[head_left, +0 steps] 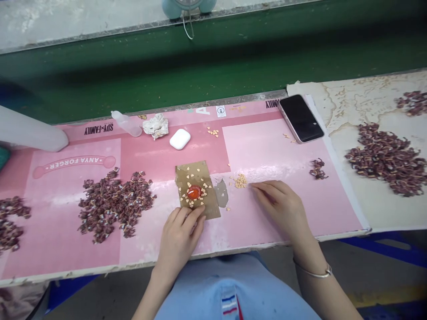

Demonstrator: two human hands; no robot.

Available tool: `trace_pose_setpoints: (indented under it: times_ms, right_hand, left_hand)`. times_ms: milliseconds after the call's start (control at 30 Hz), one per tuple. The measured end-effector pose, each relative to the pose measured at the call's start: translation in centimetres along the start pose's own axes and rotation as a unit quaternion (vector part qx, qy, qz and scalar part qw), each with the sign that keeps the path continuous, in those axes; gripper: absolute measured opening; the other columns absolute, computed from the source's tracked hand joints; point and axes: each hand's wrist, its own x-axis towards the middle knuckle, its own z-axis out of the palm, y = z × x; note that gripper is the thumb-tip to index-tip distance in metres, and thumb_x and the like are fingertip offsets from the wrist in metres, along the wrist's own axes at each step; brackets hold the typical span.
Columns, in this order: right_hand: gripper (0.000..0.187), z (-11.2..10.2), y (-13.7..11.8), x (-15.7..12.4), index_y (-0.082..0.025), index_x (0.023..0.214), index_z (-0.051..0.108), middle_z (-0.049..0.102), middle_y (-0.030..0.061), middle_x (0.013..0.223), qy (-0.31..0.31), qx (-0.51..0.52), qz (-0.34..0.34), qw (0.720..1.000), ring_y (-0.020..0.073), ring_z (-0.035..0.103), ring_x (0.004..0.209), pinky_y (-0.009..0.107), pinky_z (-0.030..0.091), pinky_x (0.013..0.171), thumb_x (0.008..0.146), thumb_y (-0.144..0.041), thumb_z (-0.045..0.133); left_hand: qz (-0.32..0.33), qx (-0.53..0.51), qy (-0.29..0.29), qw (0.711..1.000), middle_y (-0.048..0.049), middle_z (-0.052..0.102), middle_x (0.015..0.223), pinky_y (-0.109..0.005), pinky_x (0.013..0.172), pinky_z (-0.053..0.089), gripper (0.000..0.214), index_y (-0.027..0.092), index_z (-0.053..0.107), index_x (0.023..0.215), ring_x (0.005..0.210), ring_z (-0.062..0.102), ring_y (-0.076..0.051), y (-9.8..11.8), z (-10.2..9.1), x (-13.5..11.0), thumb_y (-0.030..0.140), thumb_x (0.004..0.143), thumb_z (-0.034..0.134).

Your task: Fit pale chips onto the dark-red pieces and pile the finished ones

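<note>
Brown card (210,206), dotted with tan hearts around a red blob (194,192), lies on the pink mat (267,146) of the bench. The left hand (180,235) has its grip clenched on the card's near edge. The right hand (283,206) has its grip released, fingers flat near a small heart pile (240,181).

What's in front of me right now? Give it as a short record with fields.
surface: pink mat
left hand: fingers resting on the near edge of the brown card
on the card: red blob with small tan pieces scattered around it
right hand: flat on the mat, fingertips just right of the tan heap
left of the card: dark red pile
far side: phone, white earbud case, squeeze bottle
</note>
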Motion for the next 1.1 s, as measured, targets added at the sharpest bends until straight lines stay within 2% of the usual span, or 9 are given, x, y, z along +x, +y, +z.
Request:
trace_pose_setpoints:
  times_ms: [167,333,500,600,667,767,900,1000,1100]
  right_hand:
    - [0.025,0.7,-0.2,1.3,-0.022,0.098,0.077,0.075,0.0062,0.088,-0.005,-0.013,0.009,1.000,0.0215,0.069,0.080,0.034,0.056,0.070,0.103,-0.034,0.055]
    - [0.021,0.8,-0.7,2.2,-0.021,0.088,0.077,0.075,0.0051,0.084,0.007,-0.032,-0.024,0.999,0.0198,0.068,0.074,0.032,0.053,0.065,0.099,-0.025,0.059]
    - [0.021,0.9,-0.8,2.6,-0.020,0.081,0.073,0.074,0.0032,0.077,0.019,-0.077,-0.070,0.994,0.0178,0.067,0.069,0.030,0.052,0.062,0.096,-0.018,0.059]
    - [0.019,1.0,-1.8,2.8,-0.020,0.079,0.072,0.074,0.0026,0.075,0.033,-0.063,-0.078,0.994,0.0159,0.067,0.066,0.028,0.052,0.058,0.094,-0.016,0.060]
    - [0.016,1.0,-3.4,3.0,-0.021,0.081,0.071,0.074,0.0027,0.075,0.042,-0.008,-0.087,0.995,0.0143,0.067,0.064,0.025,0.052,0.053,0.093,-0.015,0.062]
    - [0.011,1.0,-7.1,3.3,-0.021,0.088,0.071,0.074,0.0028,0.078,0.022,0.144,-0.107,0.984,0.0122,0.067,0.064,0.021,0.053,0.049,0.092,-0.013,0.065]
    - [0.011,1.3,-11.5,3.5,-0.022,0.091,0.070,0.073,0.0016,0.077,0.000,0.274,-0.137,0.952,0.0115,0.067,0.065,0.022,0.059,0.059,0.094,-0.013,0.064]
    - [0.011,1.8,-12.7,3.2,-0.020,0.091,0.071,0.073,0.0019,0.076,-0.009,0.306,-0.134,0.942,0.0116,0.068,0.067,0.021,0.059,0.062,0.095,-0.014,0.063]
    - [0.010,2.1,-12.6,2.9,-0.020,0.093,0.073,0.073,0.0015,0.077,-0.058,0.359,-0.102,0.926,0.0112,0.067,0.066,0.020,0.057,0.057,0.095,-0.016,0.064]
  left_hand:
    - [-0.020,-0.068,0.016,0.997,-0.0029,0.064,0.087,-0.023,0.067,0.052,0.022,0.017,0.064,0.121,0.076,0.060,-0.014,0.3,-1.6,-0.1,0.021,0.104,0.050]
    - [-0.037,-0.126,0.036,0.991,-0.0018,0.063,0.086,-0.019,0.067,0.051,0.022,0.018,0.066,0.118,0.076,0.060,-0.012,0.3,-2.9,-0.3,0.014,0.102,0.051]
    - [-0.057,-0.180,0.040,0.981,-0.0017,0.064,0.086,-0.018,0.064,0.051,0.021,0.019,0.069,0.111,0.077,0.062,-0.011,0.2,-3.2,-0.7,0.011,0.098,0.055]
    - [-0.076,-0.223,0.026,0.972,-0.0017,0.066,0.086,-0.017,0.063,0.052,0.019,0.020,0.070,0.106,0.077,0.064,-0.011,0.2,-2.9,-0.9,0.010,0.097,0.057]
    - [-0.085,-0.243,0.025,0.966,-0.0012,0.066,0.084,-0.016,0.063,0.052,0.018,0.020,0.071,0.103,0.076,0.064,-0.011,0.3,-2.7,-0.8,0.010,0.096,0.058]
    - [-0.091,-0.254,0.033,0.962,-0.0012,0.067,0.083,-0.016,0.063,0.052,0.016,0.020,0.072,0.101,0.075,0.065,-0.011,0.5,-2.4,-0.5,0.011,0.095,0.060]
    - [-0.091,-0.273,0.046,0.957,-0.0004,0.065,0.078,-0.016,0.060,0.052,0.012,0.020,0.070,0.095,0.071,0.063,-0.011,0.5,-2.7,-0.2,0.013,0.096,0.061]
    - [-0.093,-0.281,0.063,0.953,0.0007,0.063,0.073,-0.017,0.057,0.050,0.015,0.020,0.069,0.089,0.066,0.060,-0.010,0.5,-3.1,-0.3,0.010,0.095,0.059]
    - [-0.081,-0.279,0.080,0.953,0.0005,0.063,0.071,-0.019,0.054,0.048,0.016,0.020,0.068,0.087,0.064,0.059,-0.011,0.3,-3.2,-0.4,0.009,0.094,0.059]
